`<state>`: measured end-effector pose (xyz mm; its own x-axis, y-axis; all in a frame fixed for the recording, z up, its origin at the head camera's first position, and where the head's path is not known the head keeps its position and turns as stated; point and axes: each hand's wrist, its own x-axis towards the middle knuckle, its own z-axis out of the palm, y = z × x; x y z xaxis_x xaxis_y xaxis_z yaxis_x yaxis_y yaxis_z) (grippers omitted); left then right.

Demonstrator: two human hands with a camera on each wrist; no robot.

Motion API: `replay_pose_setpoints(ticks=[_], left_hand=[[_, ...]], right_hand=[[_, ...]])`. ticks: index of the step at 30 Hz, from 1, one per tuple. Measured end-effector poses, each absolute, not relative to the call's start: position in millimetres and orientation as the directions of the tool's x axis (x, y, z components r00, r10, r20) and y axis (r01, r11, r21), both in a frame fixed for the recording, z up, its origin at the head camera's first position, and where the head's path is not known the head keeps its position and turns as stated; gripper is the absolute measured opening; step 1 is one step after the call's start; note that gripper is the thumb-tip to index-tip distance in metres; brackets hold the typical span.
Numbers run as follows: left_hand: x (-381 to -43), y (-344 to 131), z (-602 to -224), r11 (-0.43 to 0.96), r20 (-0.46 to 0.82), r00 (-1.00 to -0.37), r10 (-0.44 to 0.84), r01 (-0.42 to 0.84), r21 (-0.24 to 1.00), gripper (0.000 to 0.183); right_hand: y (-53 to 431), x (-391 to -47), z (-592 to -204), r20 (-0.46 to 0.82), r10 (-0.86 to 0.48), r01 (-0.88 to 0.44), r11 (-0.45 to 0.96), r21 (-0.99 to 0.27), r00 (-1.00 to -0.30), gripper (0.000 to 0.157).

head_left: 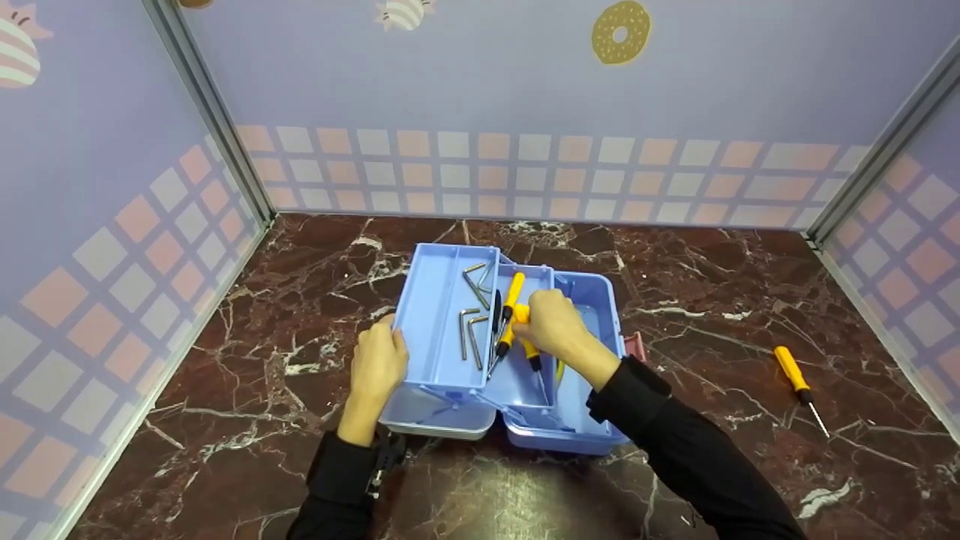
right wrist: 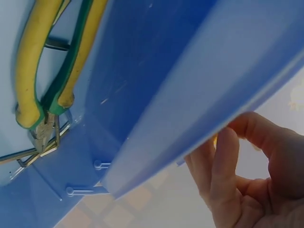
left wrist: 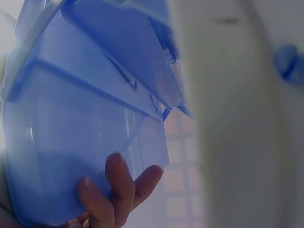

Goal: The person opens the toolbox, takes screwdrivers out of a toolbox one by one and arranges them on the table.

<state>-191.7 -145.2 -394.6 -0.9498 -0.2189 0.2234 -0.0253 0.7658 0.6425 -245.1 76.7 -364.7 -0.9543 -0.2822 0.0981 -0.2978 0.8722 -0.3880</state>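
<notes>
A blue toolbox (head_left: 592, 446) stands opened out, its trays spread to the left. My left hand (head_left: 379, 360) grips the left edge of the upper tray (head_left: 424, 315); in the left wrist view the fingers (left wrist: 121, 183) curl against its underside. Over the lower tray (head_left: 517, 390), my right hand (head_left: 559, 326) pinches a yellow-handled screwdriver (head_left: 519, 313) at its handle. Beside it in that tray lie another yellow screwdriver (head_left: 515, 286) and a third (head_left: 533, 361), partly covered by the hand. Several hex keys (head_left: 472, 341) rest in the upper tray.
Pliers with yellow and green handles (right wrist: 29, 71) lie in the toolbox's deep bottom, among metal pieces (right wrist: 57, 137). A loose yellow screwdriver (head_left: 791, 371) lies on the marble-patterned table (head_left: 720, 465) at right. A pink latch (head_left: 634, 346) sticks out from the box's right side. Patterned walls enclose the table.
</notes>
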Motion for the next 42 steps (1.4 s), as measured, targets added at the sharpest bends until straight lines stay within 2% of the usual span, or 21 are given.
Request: replay_pose_setpoints(ticks=[9, 14, 17, 23, 31, 42], left_hand=[[-191.3, -145.0, -394.1, 0.765, 0.222, -0.950, -0.218, -0.025, 0.643, 0.027], [-190.8, -144.3, -394.0, 0.765, 0.216, -0.952, -0.218, -0.030, 0.643, 0.030], [-190.6, -144.3, -393.8, 0.766, 0.212, -0.952, -0.221, -0.035, 0.642, 0.030], [-190.7, -145.4, -394.2, 0.765, 0.198, -0.955, -0.219, -0.042, 0.642, 0.031], [-190.2, -146.2, -395.2, 0.762, 0.198, -0.955, -0.220, -0.041, 0.647, 0.031], [-191.1, -146.2, -394.8, 0.767, 0.235, -0.950, -0.204, -0.006, 0.642, 0.026]], right_hand=[[81.8, -242.6, -350.0, 0.192, -0.248, -0.313, 0.793, -0.522, -0.949, 0.025], [93.1, -241.4, -335.9, 0.186, -0.190, -0.266, 0.724, -0.637, -0.964, 0.015], [104.4, -242.1, -327.4, 0.183, -0.149, -0.235, 0.709, -0.665, -0.972, 0.016], [134.8, -245.9, -318.6, 0.235, -0.089, -0.220, 0.753, -0.620, -0.968, 0.021], [184.7, -250.5, -325.1, 0.291, -0.035, -0.198, 0.810, -0.552, -0.956, 0.023], [262.7, -252.3, -347.9, 0.253, 0.057, -0.069, 0.884, -0.462, -0.966, 0.025]])
